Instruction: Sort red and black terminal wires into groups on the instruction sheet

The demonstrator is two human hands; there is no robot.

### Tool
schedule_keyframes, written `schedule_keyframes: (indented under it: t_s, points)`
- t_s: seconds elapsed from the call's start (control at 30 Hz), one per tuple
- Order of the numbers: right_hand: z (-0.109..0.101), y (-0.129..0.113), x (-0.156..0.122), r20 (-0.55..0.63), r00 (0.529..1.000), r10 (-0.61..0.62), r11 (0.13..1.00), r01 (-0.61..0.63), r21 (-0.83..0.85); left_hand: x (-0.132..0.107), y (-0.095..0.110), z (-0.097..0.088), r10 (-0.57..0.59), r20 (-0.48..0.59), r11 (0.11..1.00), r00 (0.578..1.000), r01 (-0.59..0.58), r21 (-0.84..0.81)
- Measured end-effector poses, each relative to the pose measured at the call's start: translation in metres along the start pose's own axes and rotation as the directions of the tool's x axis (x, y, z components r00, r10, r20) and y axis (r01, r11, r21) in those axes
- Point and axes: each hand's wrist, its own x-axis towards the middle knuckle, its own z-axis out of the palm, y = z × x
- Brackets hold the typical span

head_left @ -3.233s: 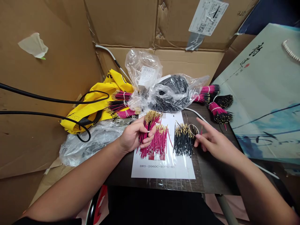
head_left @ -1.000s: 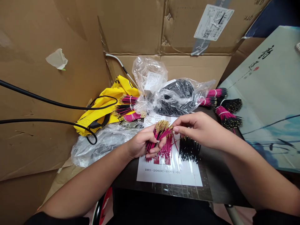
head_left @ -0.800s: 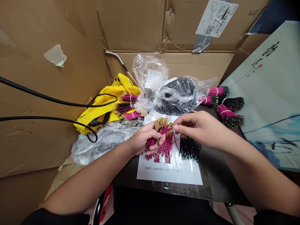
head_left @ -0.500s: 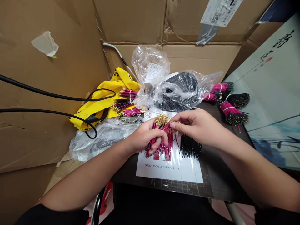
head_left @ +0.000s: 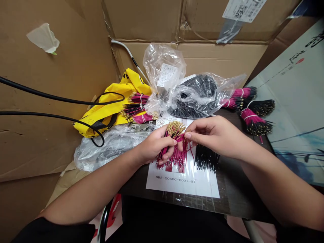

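Note:
My left hand point(head_left: 158, 145) is wrapped round a few red and black wires with gold crimp ends, its thumb across the front. Beneath and beside those fingers, a pile of red wires point(head_left: 180, 157) lies on a printed sheet point(head_left: 177, 185). The fingertips of my right hand point(head_left: 207, 135) are pinched at the right side of the gold-ended wires, on red wires point(head_left: 181, 137) that run between both hands. Just below the right hand, a bunch of black wires point(head_left: 206, 158) lies on the sheet, its upper part hidden by that hand.
Behind my hands sits a clear bag point(head_left: 193, 98) of black wires. Tied wire bundles point(head_left: 253, 121) lie to the right, others point(head_left: 139, 108) on a yellow bag point(head_left: 108, 111) to the left. Black cables point(head_left: 50, 96) cross from the left. Cardboard point(head_left: 222, 57) and a painted panel point(head_left: 298, 101) enclose the table.
The view has shifted slightly. My left thumb and my right fingertips have come closer together over the red wires; both hands otherwise stay in nearly the same place.

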Motion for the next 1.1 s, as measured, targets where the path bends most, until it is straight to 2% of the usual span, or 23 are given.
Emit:
schedule_keyframes:
  t_s: [0.17, 0.27, 0.33, 0.4, 0.5, 0.7, 0.83, 0.9, 0.97, 1.1]
  points:
    - [0.001, -0.005, 0.000, 0.017, 0.999, -0.036, 0.999, 0.037, -0.039, 0.001, 0.000, 0.001, -0.013, -0.033, 1.000, 0.999, 0.013, 0.002]
    - [0.010, -0.008, 0.001, -0.074, 0.994, -0.081, 0.987, 0.070, -0.144, 0.002, -0.001, 0.000, -0.017, -0.058, 0.999, 0.998, 0.019, 0.029]
    - [0.015, -0.008, 0.002, -0.139, 0.977, -0.159, 0.960, 0.120, -0.252, 0.002, -0.001, -0.001, -0.026, -0.056, 0.998, 0.998, 0.029, 0.047]
    - [0.019, -0.007, 0.002, -0.155, 0.959, -0.236, 0.917, 0.167, -0.362, 0.002, -0.001, -0.001, -0.045, -0.045, 0.996, 0.998, 0.049, 0.074]
    - [0.018, -0.005, 0.001, -0.124, 0.950, -0.285, 0.863, 0.198, -0.465, 0.002, -0.001, 0.000, -0.031, -0.061, 0.997, 0.998, 0.035, 0.066]
    - [0.014, -0.004, 0.000, 0.024, 0.925, -0.380, 0.784, 0.335, -0.523, 0.002, -0.002, 0.002, -0.014, -0.081, 0.999, 0.997, 0.017, 0.033]
    - [0.019, -0.001, -0.001, 0.083, 0.902, -0.424, 0.629, 0.359, -0.690, 0.002, -0.003, 0.001, -0.054, -0.119, 0.997, 0.991, 0.060, 0.050]
    - [0.020, 0.000, -0.001, 0.118, 0.903, -0.413, 0.586, 0.362, -0.725, 0.002, -0.003, 0.001, -0.070, -0.133, 0.996, 0.989, 0.076, 0.043]
    - [0.019, 0.000, 0.000, 0.127, 0.909, -0.396, 0.618, 0.366, -0.695, 0.002, -0.003, 0.000, -0.100, -0.114, 0.994, 0.988, 0.104, 0.031]
    - [0.011, -0.001, 0.002, 0.104, 0.909, -0.403, 0.735, 0.390, -0.555, 0.001, -0.003, -0.003, -0.152, -0.012, 0.988, 0.988, 0.152, -0.002]
